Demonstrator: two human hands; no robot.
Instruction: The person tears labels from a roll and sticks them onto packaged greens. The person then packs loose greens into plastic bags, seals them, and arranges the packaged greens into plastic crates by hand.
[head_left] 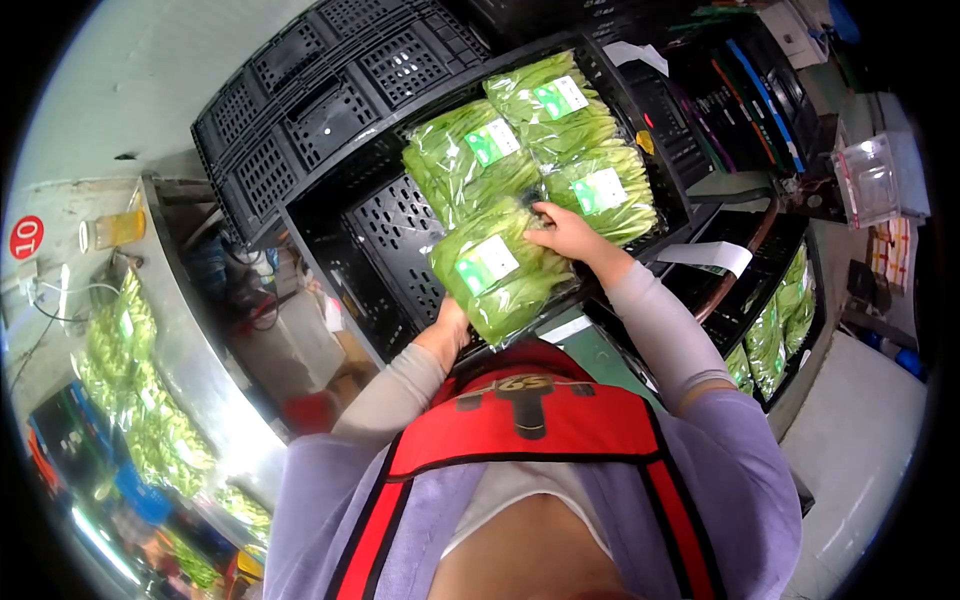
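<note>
A clear bag of leafy greens [470,285] with a green-and-white label is held over the near side of a black plastic crate [312,228]. My right hand [570,235] is closed on the bag's upper right edge, with the thumb on top. My left hand [450,325] grips the lower left side of the same bag, its fingers mostly hidden beneath it. Inside the crate lie more labelled bags: one at the back [550,75], one at the left [455,165], and one at the right [625,210]. The crate's slotted floor [385,225] shows at the left.
Folded black crates [330,85] stand behind. Another crate with bagged greens [770,345] sits lower right. A steel counter [215,350] runs along the left, with more bagged greens [150,390] beyond it. A clear plastic box [868,180] is at the far right.
</note>
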